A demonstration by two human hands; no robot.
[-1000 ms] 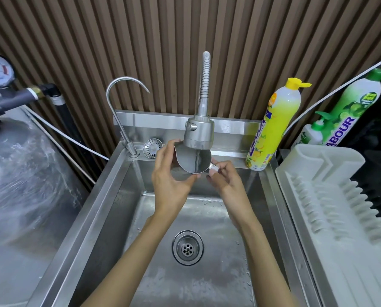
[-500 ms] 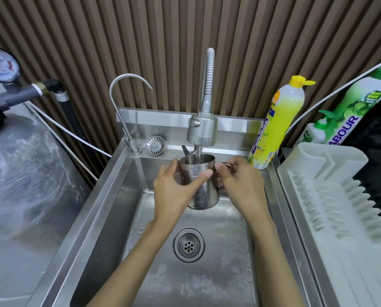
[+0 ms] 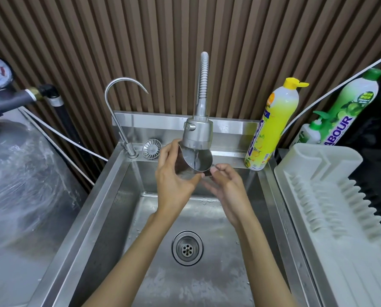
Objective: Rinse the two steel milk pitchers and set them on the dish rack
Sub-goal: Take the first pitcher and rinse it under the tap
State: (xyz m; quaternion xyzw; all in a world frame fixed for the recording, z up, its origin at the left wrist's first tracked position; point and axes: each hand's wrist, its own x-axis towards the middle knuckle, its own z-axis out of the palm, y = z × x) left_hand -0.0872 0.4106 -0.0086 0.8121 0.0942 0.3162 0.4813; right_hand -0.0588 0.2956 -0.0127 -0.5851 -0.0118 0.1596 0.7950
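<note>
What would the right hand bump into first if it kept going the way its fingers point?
The steel pitcher. The right hand points up-left, and its fingertips seem to pinch the pitcher's handle, under the tap.

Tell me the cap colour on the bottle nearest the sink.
Yellow cap, seen best in the head view.

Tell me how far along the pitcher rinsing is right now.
Done: nothing yet by the look of it; no pitcher shows on the dish rack. In hand: one steel pitcher is tilted under the running sprayer tap, the left hand gripping its body, the right hand pinching its handle. Left: rack this one, then rinse and rack the second, which isn't in view.
</note>
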